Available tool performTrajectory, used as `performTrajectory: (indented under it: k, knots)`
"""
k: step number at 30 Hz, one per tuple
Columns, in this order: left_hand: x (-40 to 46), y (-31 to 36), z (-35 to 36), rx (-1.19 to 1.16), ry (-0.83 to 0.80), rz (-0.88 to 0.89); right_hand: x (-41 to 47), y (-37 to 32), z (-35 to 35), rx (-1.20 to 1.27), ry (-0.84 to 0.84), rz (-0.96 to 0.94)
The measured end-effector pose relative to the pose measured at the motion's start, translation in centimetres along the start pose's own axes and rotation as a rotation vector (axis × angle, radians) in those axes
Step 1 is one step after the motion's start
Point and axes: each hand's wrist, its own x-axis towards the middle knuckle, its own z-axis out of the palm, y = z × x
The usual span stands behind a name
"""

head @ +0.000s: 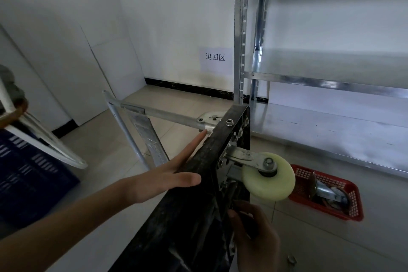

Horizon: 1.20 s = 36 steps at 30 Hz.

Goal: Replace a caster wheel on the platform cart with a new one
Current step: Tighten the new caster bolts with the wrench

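Note:
The black platform cart [176,216] stands tipped on its edge, its underside facing right. A pale yellow caster wheel [268,175] in a metal bracket [245,157] sticks out from that underside near the top corner. My left hand [167,174] lies flat with straight fingers against the cart's upper face, steadying it. Lower down, my right hand [254,240] has its fingers curled at the underside below the wheel; what they hold is too dark to tell. The cart's folded silver handle [167,117] stretches left along the floor.
A red plastic basket [351,212] with another metal caster sits on the floor to the right. A small nut [291,259] lies on the tiles near my right hand. Galvanised shelving [326,81] fills the right side. A dark blue crate [28,174] stands at the left.

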Motion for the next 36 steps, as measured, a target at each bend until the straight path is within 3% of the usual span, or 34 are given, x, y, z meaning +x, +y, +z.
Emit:
performTrajectory:
  k: [9,15,36]
  knots:
    - [-0.3,-1.1,0.8,-0.1,0.031,0.005,0.7,0.4,0.9,0.032,0.064,-0.09]
    - [-0.2,-1.5,0.5,-0.035,0.061,0.059,1.8,1.1,2.4,0.105,0.185,-0.096]
    - [-0.3,-0.3,0.1,0.052,0.013,0.07,2.8,0.4,3.6,0.231,0.093,0.087]
